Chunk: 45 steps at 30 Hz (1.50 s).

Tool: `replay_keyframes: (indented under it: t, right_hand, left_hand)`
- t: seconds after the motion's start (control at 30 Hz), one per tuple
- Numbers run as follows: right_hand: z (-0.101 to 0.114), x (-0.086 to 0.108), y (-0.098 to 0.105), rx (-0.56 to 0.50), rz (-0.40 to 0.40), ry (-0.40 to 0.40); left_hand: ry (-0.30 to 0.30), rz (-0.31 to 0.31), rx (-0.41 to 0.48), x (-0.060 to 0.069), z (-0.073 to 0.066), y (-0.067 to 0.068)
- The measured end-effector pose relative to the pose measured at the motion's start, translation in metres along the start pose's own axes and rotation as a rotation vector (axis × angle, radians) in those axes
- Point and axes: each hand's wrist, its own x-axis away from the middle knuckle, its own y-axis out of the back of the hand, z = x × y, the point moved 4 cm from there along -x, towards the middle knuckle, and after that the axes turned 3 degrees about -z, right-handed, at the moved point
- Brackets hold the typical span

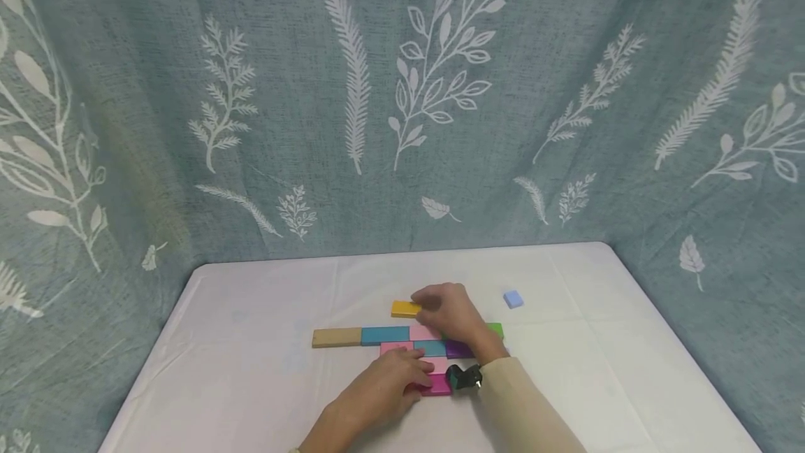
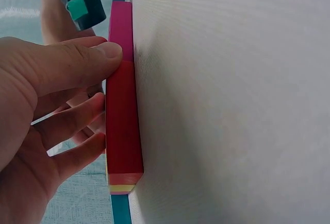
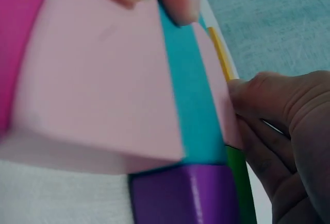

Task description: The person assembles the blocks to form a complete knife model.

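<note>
Several flat coloured blocks lie in touching rows on the white table. The back row shows a tan block, a blue block, a pink block and a green block. My right hand pinches a yellow block behind that row; its right end is hidden by the fingers. My left hand rests at the front rows, fingers extended. Its thumb touches the front where a red block meets a magenta block. A purple block sits under my right wrist.
A small light blue block lies apart at the back right of the table. A patterned grey-blue curtain hangs behind and beside the table. A dark wrist camera is strapped at the right wrist.
</note>
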Motion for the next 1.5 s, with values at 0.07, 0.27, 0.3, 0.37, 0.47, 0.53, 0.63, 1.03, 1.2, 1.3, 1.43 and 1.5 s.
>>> replay_keyframes:
  t: [0.07,0.27,0.3,0.37,0.47,0.53,0.63,1.03,1.2,1.3,1.43,1.5]
  right_hand:
    - [0.0,0.001,0.002,0.003,-0.001,-0.013]
    - [-0.003,0.014,0.014,-0.036,-0.064,-0.011]
    - [-0.003,0.018,0.018,-0.038,-0.075,-0.005]
    - [-0.004,0.026,0.026,-0.041,-0.092,-0.003]
    - [-0.007,0.041,0.038,-0.025,-0.12,0.023]
    - [-0.008,0.052,0.047,-0.012,-0.141,0.038]
    - [-0.013,0.07,0.06,-0.002,-0.163,0.031]
    - [-0.034,0.133,0.109,0.004,-0.203,-0.037]
    - [-0.037,0.151,0.119,0.044,-0.215,-0.071]
    - [-0.039,0.155,0.118,0.026,-0.213,-0.092]
    - [-0.04,0.154,0.108,-0.015,-0.197,-0.093]
    - [-0.039,0.153,0.101,-0.024,-0.186,-0.087]
  left_hand:
    - [0.006,0.008,-0.001,0.0,0.0,0.0]
    - [0.037,0.021,0.007,-0.001,0.0,-0.001]
    - [0.038,0.021,0.007,-0.001,0.0,-0.001]
    - [0.047,0.025,0.006,-0.001,0.001,-0.002]
    - [0.056,0.023,0.005,0.0,0.0,-0.001]
    - [0.061,0.023,0.007,0.0,0.0,-0.001]
    - [0.061,0.015,0.014,0.001,0.0,0.0]
    - [0.072,0.007,0.025,0.003,0.001,-0.004]
    - [0.073,0.004,0.022,0.003,0.001,-0.003]
    - [0.081,0.004,0.021,0.003,0.001,-0.003]
    - [0.095,0.014,0.013,0.002,0.0,-0.003]
    - [0.1,0.021,0.01,0.002,0.0,-0.003]
